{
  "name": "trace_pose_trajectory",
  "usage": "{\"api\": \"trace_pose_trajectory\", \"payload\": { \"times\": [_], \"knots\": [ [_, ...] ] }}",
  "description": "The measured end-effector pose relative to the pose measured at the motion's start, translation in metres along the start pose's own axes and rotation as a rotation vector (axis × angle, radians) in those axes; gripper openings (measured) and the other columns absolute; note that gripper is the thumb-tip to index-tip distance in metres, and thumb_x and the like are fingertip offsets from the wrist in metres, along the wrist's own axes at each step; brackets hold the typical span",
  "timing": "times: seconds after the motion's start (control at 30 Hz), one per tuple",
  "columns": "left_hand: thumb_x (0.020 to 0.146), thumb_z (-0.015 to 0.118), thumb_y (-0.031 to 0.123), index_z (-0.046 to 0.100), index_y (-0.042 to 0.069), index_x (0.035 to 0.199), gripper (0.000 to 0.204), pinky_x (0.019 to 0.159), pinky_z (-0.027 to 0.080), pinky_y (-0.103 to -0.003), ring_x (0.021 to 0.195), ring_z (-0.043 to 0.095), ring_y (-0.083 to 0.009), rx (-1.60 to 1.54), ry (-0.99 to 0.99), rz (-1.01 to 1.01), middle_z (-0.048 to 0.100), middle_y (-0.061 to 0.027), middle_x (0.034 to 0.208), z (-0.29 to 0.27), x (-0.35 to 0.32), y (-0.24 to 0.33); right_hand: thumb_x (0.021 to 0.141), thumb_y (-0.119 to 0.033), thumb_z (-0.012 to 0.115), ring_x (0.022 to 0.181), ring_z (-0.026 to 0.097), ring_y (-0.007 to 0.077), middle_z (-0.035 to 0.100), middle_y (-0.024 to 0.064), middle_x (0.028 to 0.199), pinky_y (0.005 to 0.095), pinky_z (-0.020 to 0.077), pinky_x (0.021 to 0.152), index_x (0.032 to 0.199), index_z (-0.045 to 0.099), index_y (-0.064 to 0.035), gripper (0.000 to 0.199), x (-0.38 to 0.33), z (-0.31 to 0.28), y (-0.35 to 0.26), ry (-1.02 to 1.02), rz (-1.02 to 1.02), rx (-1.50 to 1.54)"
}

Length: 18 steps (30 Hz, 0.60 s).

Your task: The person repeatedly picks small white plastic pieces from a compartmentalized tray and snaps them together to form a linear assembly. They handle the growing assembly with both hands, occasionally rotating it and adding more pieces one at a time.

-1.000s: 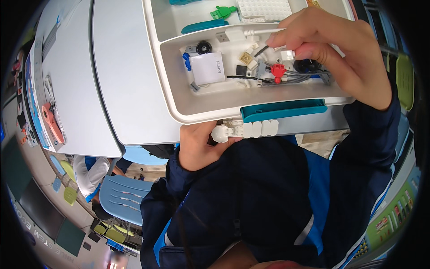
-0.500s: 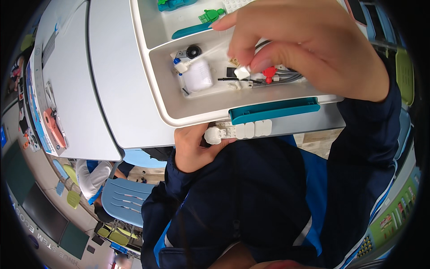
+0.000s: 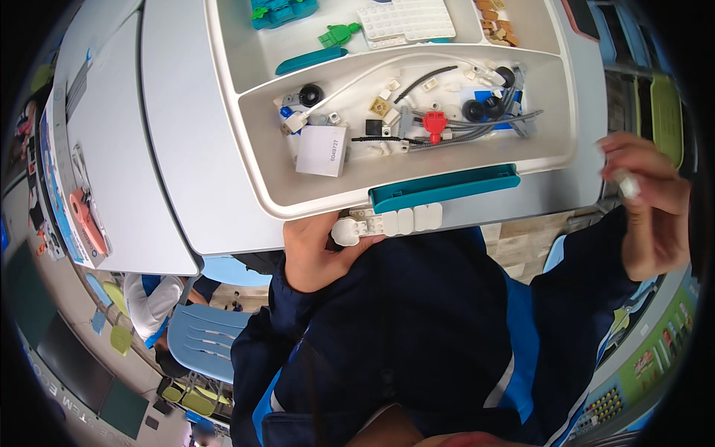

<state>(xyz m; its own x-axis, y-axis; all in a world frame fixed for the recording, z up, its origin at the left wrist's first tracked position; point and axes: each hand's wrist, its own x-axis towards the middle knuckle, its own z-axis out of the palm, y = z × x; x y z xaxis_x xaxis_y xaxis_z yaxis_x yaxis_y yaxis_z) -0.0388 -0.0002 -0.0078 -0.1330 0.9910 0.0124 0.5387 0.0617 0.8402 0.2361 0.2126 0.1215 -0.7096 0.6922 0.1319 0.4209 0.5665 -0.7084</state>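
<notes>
Below the front edge of the white tray (image 3: 258, 153), my left hand (image 3: 313, 257) grips a white toy-brick assembly (image 3: 391, 222) with a rounded end and several smooth pieces in a row. Out to the right of the tray, my right hand (image 3: 659, 205) pinches a small white brick (image 3: 628, 185) between thumb and fingers. Inside the near compartment lie a red figure-shaped piece (image 3: 434, 125), a small white box (image 3: 322, 150), a white cable (image 3: 402, 59), black wheels (image 3: 310, 94), grey ribbed tubes and several small bricks.
The tray's far compartments hold a green figure (image 3: 339, 34), a white studded plate (image 3: 406, 22) and tan pieces (image 3: 497, 26). A teal handle (image 3: 445, 189) juts from the tray's front. Coral scissors (image 3: 88, 221) lie at the far left. A blue chair (image 3: 208, 334) and a person (image 3: 153, 305) are beyond the table.
My right hand has moved from above the tray out to the right, carrying the small white brick, uncovering the tray's contents. My left hand keeps its hold on the assembly.
</notes>
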Motion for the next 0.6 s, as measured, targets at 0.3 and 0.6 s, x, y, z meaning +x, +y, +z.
{"api": "trace_pose_trajectory", "payload": {
  "times": [0.3,0.6],
  "knots": [
    [0.067,0.097,0.020,0.067,-0.001,0.123,0.067,0.071,0.057,-0.032,0.077,0.073,-0.0246,-0.016,0.006,-0.021,0.074,-0.0172,0.100,-0.002,-0.006,-0.005,0.087,0.004,0.064,0.077,0.066,0.0230,0.068,0.0143,0.090,0.0294,0.0501,0.068,0.111,0.071,0.0005,0.025,0.079,0.054,0.004,-0.401,-0.363,-0.059],
    [0.070,0.090,0.005,0.063,0.006,0.135,0.071,0.055,0.050,-0.028,0.059,0.059,-0.0158,-0.140,-0.130,-0.099,0.068,-0.0116,0.099,-0.012,-0.006,-0.007,0.087,-0.019,0.072,0.087,0.067,0.0360,0.067,0.0167,0.088,0.0460,0.0527,0.079,0.086,0.067,-0.0009,0.018,0.107,0.112,0.005,-0.542,-0.418,-0.460]
  ]
}}
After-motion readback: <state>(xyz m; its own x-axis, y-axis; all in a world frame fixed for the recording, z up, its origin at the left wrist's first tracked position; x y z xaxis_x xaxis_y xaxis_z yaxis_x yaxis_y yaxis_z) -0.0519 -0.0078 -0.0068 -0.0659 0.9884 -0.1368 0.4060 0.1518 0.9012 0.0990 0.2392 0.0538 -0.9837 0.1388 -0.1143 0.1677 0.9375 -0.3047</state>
